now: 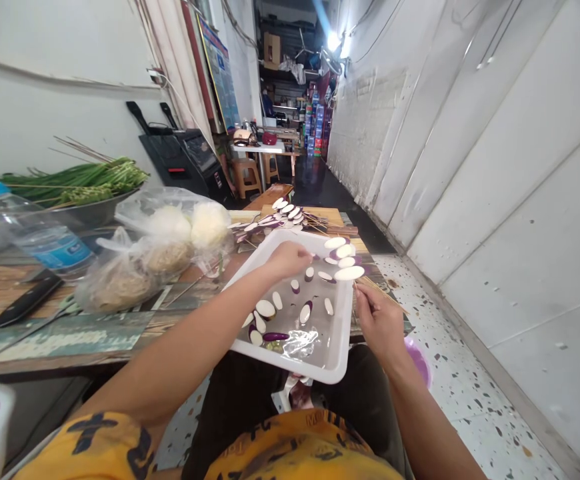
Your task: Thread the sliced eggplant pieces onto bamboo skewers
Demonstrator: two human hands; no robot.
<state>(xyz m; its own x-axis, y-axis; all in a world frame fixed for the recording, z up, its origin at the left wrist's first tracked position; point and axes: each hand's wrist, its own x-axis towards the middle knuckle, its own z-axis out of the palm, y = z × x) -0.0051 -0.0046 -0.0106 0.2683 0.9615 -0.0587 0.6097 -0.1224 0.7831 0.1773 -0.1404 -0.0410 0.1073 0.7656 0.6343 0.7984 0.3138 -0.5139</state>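
Note:
My right hand grips a thin skewer just beyond the right rim of a white plastic tub. Several oval eggplant slices, white with purple skin, are threaded on that skewer over the tub's far right corner. Over the far part of the tub, my left hand is closed in a pinch, with a bit of purple-skinned eggplant slice at its fingertips. Loose eggplant slices float in the water in the tub. The tub rests partly on the table edge, above my lap.
Behind the tub, skewered eggplant slices are piled on a wooden board. To the left are bagged vegetables, a water bottle, a black-handled knife and a bowl of greens. Loose skewers lie near my right hand.

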